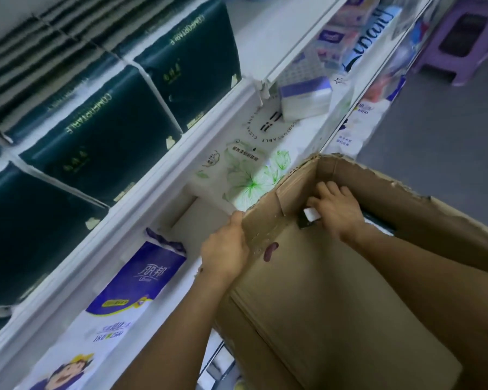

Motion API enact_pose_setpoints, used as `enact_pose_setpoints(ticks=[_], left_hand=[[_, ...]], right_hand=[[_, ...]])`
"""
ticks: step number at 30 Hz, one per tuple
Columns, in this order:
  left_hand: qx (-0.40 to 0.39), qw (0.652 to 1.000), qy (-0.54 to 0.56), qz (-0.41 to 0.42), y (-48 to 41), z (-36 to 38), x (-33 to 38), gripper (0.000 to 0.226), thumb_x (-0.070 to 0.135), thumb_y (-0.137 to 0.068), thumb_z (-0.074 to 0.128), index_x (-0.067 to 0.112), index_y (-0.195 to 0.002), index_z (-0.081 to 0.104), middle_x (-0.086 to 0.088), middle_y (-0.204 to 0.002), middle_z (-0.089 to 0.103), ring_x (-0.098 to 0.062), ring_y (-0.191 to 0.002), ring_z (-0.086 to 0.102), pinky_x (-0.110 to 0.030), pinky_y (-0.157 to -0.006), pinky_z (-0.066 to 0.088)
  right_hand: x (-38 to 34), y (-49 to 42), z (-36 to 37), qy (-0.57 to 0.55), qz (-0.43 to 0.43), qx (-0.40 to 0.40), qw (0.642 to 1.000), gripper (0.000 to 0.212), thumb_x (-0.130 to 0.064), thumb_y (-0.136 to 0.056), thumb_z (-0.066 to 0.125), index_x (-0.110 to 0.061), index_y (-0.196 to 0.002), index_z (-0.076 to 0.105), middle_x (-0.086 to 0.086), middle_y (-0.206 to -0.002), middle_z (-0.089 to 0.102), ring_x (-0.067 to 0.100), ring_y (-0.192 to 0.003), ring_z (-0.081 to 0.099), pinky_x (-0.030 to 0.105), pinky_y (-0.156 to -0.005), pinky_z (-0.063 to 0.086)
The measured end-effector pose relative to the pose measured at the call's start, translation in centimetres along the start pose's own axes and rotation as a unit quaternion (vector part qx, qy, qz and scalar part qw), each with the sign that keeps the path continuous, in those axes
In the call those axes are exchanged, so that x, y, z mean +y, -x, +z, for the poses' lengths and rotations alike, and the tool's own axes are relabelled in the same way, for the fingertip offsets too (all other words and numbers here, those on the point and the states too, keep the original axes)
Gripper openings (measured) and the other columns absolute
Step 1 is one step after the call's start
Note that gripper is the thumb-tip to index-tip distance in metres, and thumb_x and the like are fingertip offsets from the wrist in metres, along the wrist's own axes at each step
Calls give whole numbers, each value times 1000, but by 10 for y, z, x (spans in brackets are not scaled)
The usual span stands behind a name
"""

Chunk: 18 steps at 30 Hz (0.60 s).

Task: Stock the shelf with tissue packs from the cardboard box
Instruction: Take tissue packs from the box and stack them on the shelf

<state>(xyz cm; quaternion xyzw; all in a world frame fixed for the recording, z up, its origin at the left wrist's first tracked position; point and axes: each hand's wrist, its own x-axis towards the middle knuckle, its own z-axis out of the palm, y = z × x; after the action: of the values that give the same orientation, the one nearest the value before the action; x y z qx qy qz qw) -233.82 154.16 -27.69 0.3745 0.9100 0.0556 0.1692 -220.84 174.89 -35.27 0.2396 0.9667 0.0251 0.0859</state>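
Head view: left hand (226, 249) grips the cardboard box (321, 291) wall edge. Right hand (335, 209) inside box, pinching small white item (312, 213). Tissue pack (304, 98) lies on shelf (158, 198).

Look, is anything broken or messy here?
Yes. The cardboard box has a torn, ragged top edge on its far side and a dark reddish stain near the left hand. One small purple-and-white tissue pack lies crooked on the shelf.
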Motion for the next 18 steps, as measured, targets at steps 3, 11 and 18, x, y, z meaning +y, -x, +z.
enact_pose_setpoints(ticks=[3,11,18], left_hand=[[-15,1000,12,5,-1,0,-3,39,19,-100,39,26,-139,32,-6,-106,64,-27,-92,62,-41,-78,53],[-55,991,125,7,7,-10,-8,40,29,-102,40,33,-141,32,0,-136,51,-21,-116,51,-34,-86,43],[42,967,251,28,40,-40,-10,42,39,-96,52,33,-136,44,5,-133,53,-11,-120,49,-28,-97,41]], right_hand=[[5,4,-15,-243,80,-27,966,31,-41,-83,68,-22,-105,60,2,-106,58,23,-106,53,35,-87,41],[-3,34,-77,-649,165,-104,736,24,-30,-85,72,-12,-74,60,17,-70,66,13,-63,63,22,-62,46],[-22,58,-119,-658,120,-96,737,14,-24,-82,73,-11,-89,74,8,-89,75,23,-82,71,30,-73,54]])
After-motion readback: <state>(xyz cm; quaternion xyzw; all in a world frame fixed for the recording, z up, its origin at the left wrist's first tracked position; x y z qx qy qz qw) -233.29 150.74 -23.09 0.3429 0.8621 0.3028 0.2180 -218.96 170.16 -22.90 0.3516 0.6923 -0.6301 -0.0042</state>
